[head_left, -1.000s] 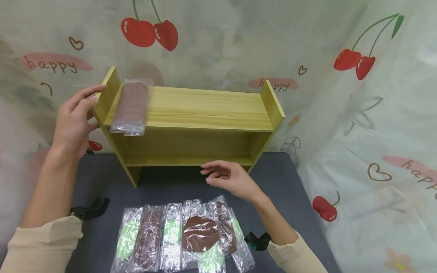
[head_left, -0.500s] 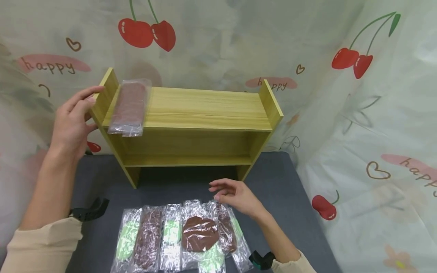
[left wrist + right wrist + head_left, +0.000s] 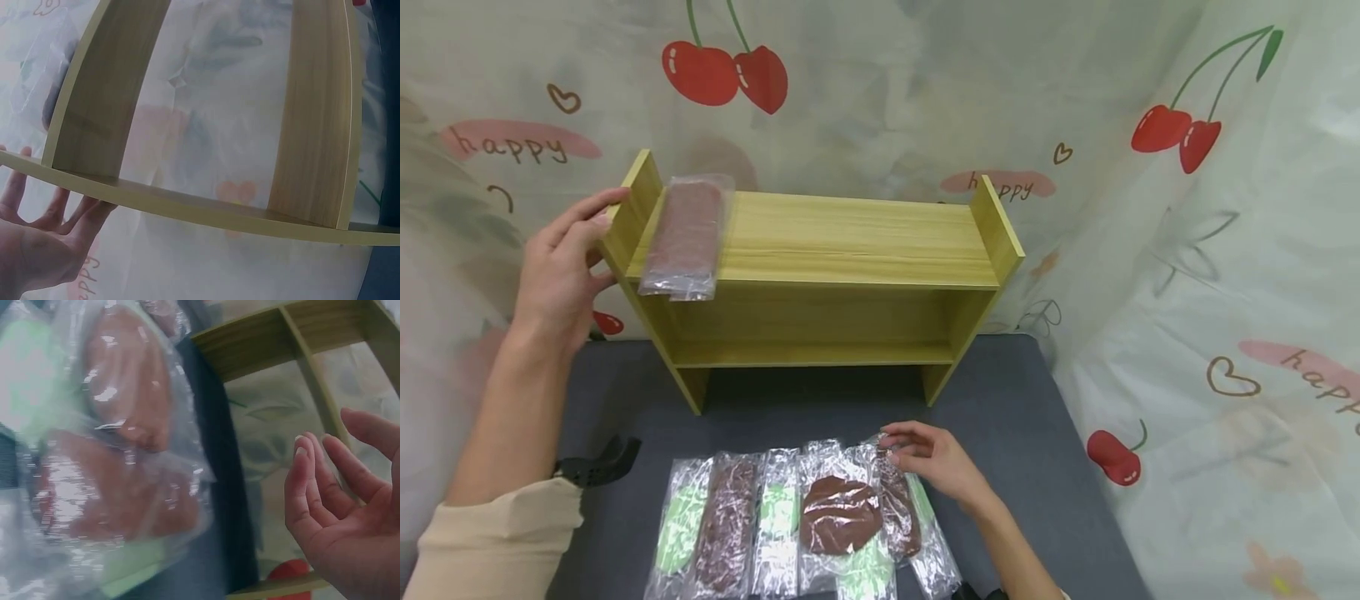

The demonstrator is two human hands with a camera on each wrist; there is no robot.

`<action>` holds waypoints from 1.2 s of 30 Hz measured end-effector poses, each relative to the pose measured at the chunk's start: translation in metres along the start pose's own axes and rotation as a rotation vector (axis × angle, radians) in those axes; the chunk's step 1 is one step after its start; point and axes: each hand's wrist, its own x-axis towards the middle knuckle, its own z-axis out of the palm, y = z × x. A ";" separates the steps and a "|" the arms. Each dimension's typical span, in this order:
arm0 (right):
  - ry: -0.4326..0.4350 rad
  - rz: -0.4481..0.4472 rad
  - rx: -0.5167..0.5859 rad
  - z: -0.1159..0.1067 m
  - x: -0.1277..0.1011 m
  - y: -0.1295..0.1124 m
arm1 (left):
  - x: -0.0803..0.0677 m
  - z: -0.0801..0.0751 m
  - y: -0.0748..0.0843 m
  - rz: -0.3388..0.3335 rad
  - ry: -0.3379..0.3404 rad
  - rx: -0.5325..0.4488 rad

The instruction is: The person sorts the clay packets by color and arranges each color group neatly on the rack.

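A light wooden shelf (image 3: 850,242) stands on the dark table (image 3: 1022,400). One clear-wrapped brown packet (image 3: 685,236) lies on its top board at the left end. My left hand (image 3: 587,242) rests with straight fingers against the shelf's left side panel (image 3: 100,94), holding nothing. In front of the shelf lies a row of several wrapped packets, green (image 3: 679,525) and brown (image 3: 838,512). My right hand (image 3: 895,447) hovers over the upper end of a narrow brown packet (image 3: 898,508) near the row's right end. In the right wrist view its fingers (image 3: 312,487) are relaxed and apart from the packets (image 3: 125,444).
A cherry-printed cloth (image 3: 1225,250) hangs behind and to the right of the table. The shelf's lower compartment (image 3: 820,321) holds nothing. A black strap piece (image 3: 597,465) sits by my left sleeve. Bare dark tabletop shows right of the packets.
My right hand has come back from the shelf's lower front edge down to the right end of the packet row. The left hand and shelf have stayed put.
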 end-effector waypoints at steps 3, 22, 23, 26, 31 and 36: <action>0.006 0.003 0.011 0.002 -0.002 0.012 | 0.000 0.000 0.000 0.001 0.001 0.001; 0.107 0.040 0.045 0.020 -0.015 0.063 | 0.003 0.000 -0.001 0.002 -0.010 -0.020; 0.108 0.036 0.048 0.022 -0.015 0.065 | 0.004 0.000 -0.001 0.000 -0.008 -0.022; 0.112 0.022 0.069 0.026 -0.015 0.068 | 0.003 0.000 -0.001 -0.005 -0.002 -0.014; 0.156 0.006 0.032 0.033 -0.017 0.074 | 0.002 0.000 -0.001 -0.015 -0.008 -0.025; 0.207 0.015 -0.025 0.040 -0.018 0.079 | 0.001 -0.001 -0.002 -0.012 -0.010 -0.035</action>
